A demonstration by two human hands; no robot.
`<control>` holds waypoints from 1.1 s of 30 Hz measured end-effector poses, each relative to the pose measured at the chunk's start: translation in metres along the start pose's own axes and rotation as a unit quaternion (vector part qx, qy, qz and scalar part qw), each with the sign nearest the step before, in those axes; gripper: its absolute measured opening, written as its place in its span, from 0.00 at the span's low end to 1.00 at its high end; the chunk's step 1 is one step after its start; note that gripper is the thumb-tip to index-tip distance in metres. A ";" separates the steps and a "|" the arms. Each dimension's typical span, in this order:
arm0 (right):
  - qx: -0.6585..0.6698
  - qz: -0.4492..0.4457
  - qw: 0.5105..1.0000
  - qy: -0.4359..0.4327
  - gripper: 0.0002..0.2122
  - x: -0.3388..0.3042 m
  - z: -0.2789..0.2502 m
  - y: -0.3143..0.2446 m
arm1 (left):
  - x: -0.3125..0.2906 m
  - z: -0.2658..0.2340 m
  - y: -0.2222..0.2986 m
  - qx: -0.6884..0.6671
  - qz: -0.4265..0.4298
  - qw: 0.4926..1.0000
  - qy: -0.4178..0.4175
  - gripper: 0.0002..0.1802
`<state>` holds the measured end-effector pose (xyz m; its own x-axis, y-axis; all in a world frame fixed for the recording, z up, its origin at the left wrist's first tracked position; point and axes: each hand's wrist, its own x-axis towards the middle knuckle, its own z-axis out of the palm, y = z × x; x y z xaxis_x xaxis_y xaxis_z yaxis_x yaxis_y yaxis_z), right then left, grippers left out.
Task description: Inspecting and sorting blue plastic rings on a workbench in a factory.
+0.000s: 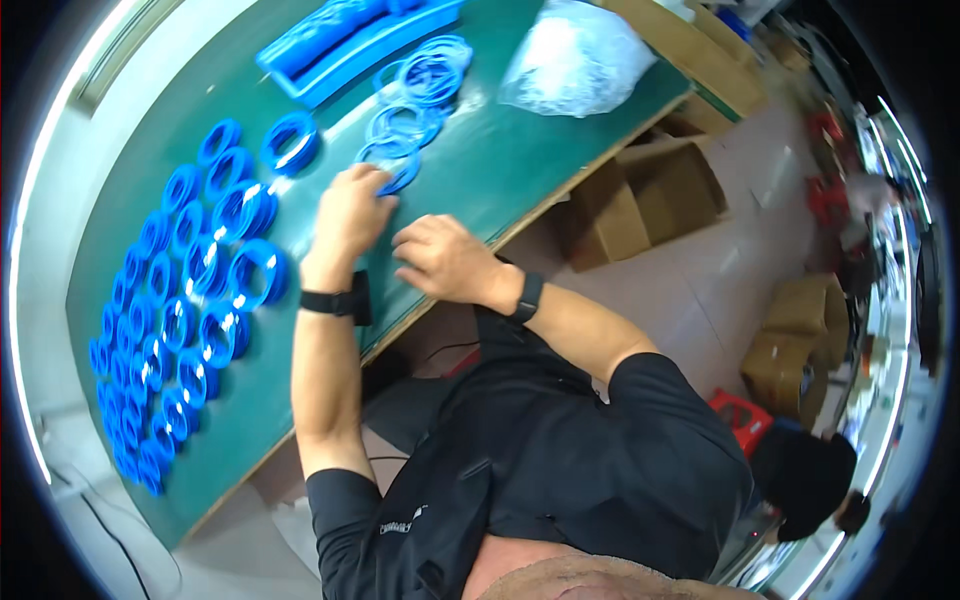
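Thin blue rings (403, 124) lie in an overlapping row on the green table in front of me. At the near end of that row, the bent fingers of my left hand (350, 212) close on the edge of a blue ring (405, 178); the fingertips are slightly blurred. Close by on the right, my right hand (445, 258) hovers by the table's near edge. Its fingers are loosely bent and apart, and nothing shows between them. Stacked bundles of blue rings (245, 210) stand in several rows to the left of my left hand.
A long blue tray (385, 52) sits at the far side of the green table (250, 400). A clear plastic bag (578, 62) with pale contents rests at the far right. Beyond the table edge stands an open cardboard box (650, 205). Another person (800, 475) is behind me.
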<state>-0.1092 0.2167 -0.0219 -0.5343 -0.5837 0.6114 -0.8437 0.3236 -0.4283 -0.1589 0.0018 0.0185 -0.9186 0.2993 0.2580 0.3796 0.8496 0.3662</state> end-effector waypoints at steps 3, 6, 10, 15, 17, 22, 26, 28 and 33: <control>-0.017 0.008 1.000 -0.014 0.11 0.001 0.002 -0.005 | -0.020 0.006 0.015 0.003 -0.002 1.000 0.000 0.21; -0.022 0.009 1.000 -0.017 0.11 0.002 0.002 -0.006 | -0.029 0.005 0.020 0.018 -0.035 0.999 0.004 0.21; -0.020 0.013 1.000 -0.014 0.10 0.000 0.002 -0.007 | -0.044 0.007 0.020 -0.002 -0.034 0.999 0.037 0.17; -0.009 0.008 1.000 -0.020 0.10 0.000 0.000 -0.008 | -0.059 0.005 0.022 -0.004 -0.050 0.997 0.057 0.17; -0.009 0.014 1.000 -0.022 0.10 0.000 0.001 -0.008 | -0.068 0.003 0.023 0.005 -0.048 0.998 0.049 0.17; 0.013 0.028 0.999 -0.006 0.11 -0.006 0.003 0.001 | -0.095 -0.015 0.047 0.007 -0.084 0.996 -0.009 0.18; 0.007 0.039 0.999 0.015 0.13 -0.001 0.003 -0.004 | -0.129 -0.021 0.067 -0.007 -0.076 0.997 0.015 0.18; -0.003 0.028 1.000 0.003 0.13 0.000 0.002 -0.005 | -0.145 -0.019 0.077 -0.017 -0.083 0.996 0.022 0.18; -0.024 0.002 0.999 -0.028 0.15 0.001 0.001 -0.006 | -0.168 -0.011 0.084 -0.054 -0.098 0.989 0.098 0.19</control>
<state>-0.1047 0.2141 -0.0196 -0.5343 -0.6235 0.5707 -0.8442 0.3601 -0.3969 0.0285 0.0181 0.0156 -0.9407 0.0338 0.3376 0.2156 0.8279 0.5178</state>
